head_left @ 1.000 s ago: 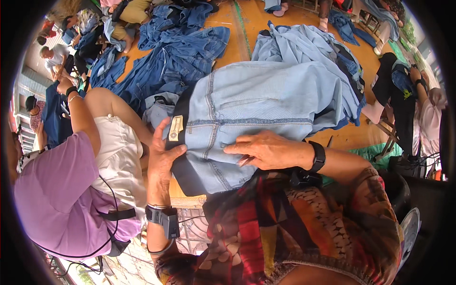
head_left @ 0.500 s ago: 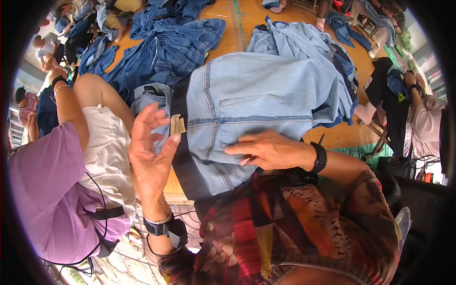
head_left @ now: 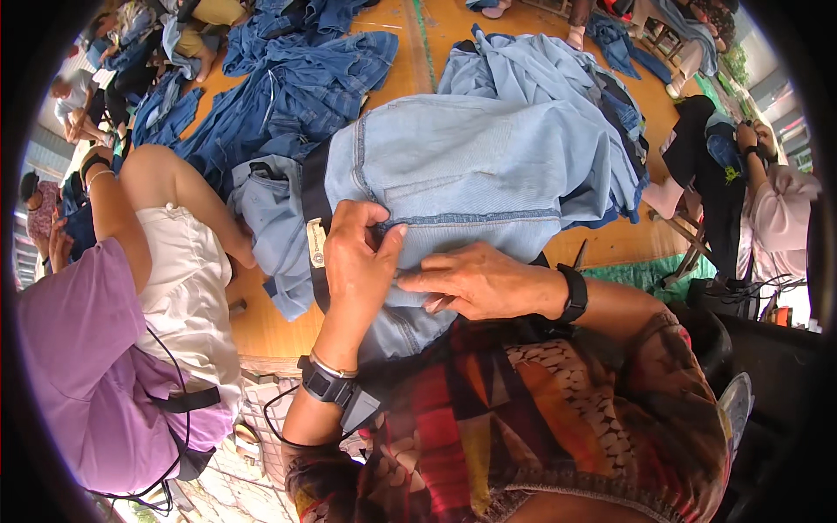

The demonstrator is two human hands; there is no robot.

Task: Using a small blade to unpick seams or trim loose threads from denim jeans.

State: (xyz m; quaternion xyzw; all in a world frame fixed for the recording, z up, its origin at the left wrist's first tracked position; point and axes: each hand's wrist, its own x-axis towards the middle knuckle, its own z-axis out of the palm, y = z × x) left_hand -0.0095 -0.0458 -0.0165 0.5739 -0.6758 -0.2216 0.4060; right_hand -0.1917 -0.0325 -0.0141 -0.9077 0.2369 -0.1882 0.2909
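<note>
My left hand (head_left: 366, 253) pinches the seam of a light-blue denim garment (head_left: 462, 157), where two stitched seams meet. The garment lies across the table (head_left: 610, 257), with a dark band along its left side and a cream label (head_left: 316, 244) on it. My right hand (head_left: 471, 283) rests on the fabric just right and below, index finger extended toward the left hand, other fingers curled round something small that I cannot make out.
Piles of dark-blue denim (head_left: 288, 78) and light-blue garments (head_left: 488, 65) lie behind. A person in purple (head_left: 78, 357) sits close at my left; another (head_left: 772, 209) handles dark cloth at right. More people sit beyond. A pointed dark object (head_left: 580, 254) is near my right wrist.
My left hand has left the band and label, lifted open, then moved right onto the seam and closed. My right hand shifted slightly. A light garment at left shows more.
</note>
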